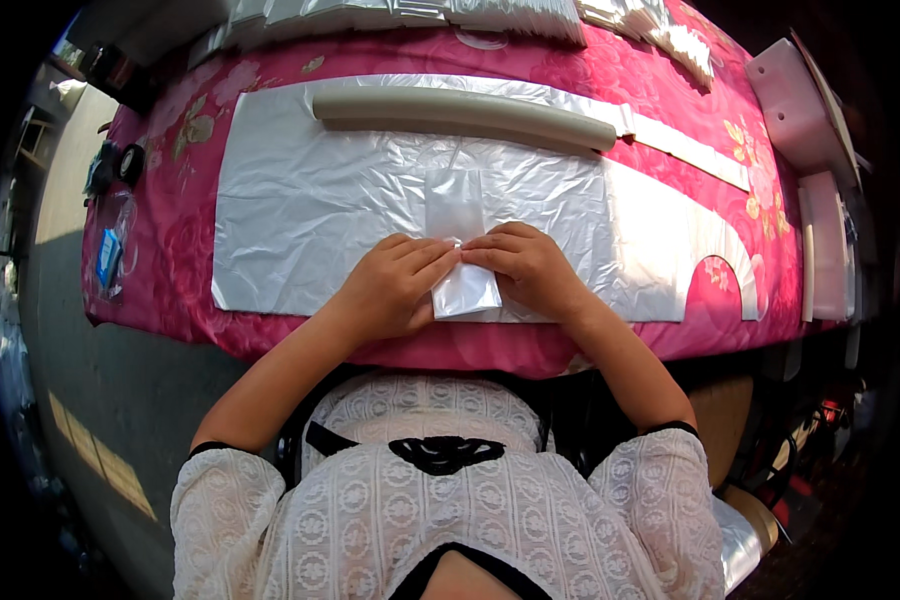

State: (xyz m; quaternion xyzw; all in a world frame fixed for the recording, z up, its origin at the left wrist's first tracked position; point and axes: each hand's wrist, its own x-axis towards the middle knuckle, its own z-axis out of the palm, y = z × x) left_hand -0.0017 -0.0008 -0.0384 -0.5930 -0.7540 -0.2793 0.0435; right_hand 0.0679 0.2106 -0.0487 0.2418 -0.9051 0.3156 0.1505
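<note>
Pointing lengthwise forward; plastic strip (467, 293), pinched midway by left hand (394, 283) and right hand (531, 266)

Pink cloth (165, 285) bears a black roll (131, 153) and blue packet (109, 257).

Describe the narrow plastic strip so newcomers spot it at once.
On the pink flowered tablecloth lies a large white sheet. The strip lies over its middle, between the left hand and right hand. Unlike the wide sheet, it is narrow and held in both hands.
</note>
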